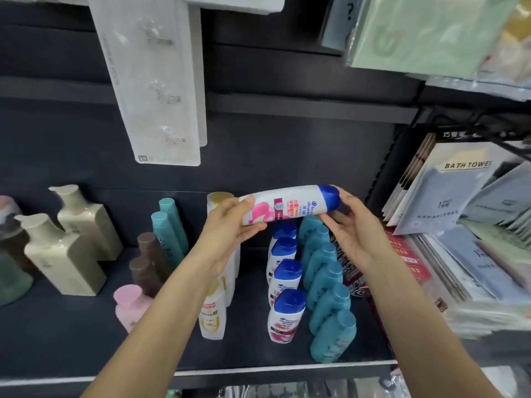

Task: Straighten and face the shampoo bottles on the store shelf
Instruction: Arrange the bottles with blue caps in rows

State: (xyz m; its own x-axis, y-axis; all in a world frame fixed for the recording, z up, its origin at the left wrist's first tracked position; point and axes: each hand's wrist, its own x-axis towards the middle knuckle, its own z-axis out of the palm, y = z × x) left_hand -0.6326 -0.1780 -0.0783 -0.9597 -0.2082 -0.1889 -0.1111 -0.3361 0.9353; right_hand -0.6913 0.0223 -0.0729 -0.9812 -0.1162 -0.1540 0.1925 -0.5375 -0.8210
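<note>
Grip status: both hands on one white shampoo bottle, held sideways in the air above the shelf, blue cap pointing right. Left hand wraps the base end, thumb on top, fingers under; right hand pinches the cap end with fingertips only. Bottle is clear of everything, hovering over the back of the blue-capped row it presumably belongs in. Risks as I see them: the cap-end hold is light, so if I let go with the left to rotate it upright, it could slip and drop onto the row below and topple bottles domino-style. Teal bottles stand just beside that row, apparently touching, so a wide set-down likely knocks them askew. My left forearm crosses right above the white and yellow bottles; lowering the elbow could clip them. Label currently faces me but sideways; turning it the wrong way puts the back out front. Can't tell if there's a free slot at the rear, since the hands hide it.
</note>
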